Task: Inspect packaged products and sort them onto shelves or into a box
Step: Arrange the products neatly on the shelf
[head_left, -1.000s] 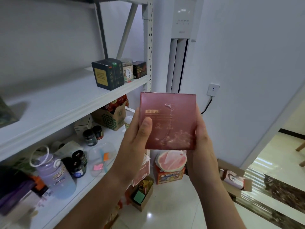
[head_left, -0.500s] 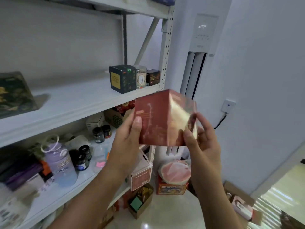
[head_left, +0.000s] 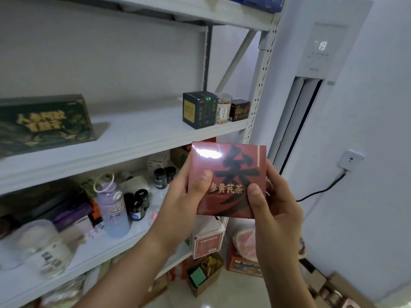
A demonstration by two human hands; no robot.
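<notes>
Holding the glossy red square tea box (head_left: pixel 231 174) just off the white metal shelf's (head_left: pixel 133 141) front edge, I had left hand (head_left: pixel 178 205) and right hand (head_left: pixel 275 210) both gripping its sides, thumbs on the front. Mid-inspection I'd say, sorting not yet done.

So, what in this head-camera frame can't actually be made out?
Head view only.
red tea box: glare whitens its top-left print; back face turned away.
white jar, lower shelf: label blurred.
cardboard box: cut off by the bottom edge.
small dark box, middle shelf: print too small to read.
</notes>
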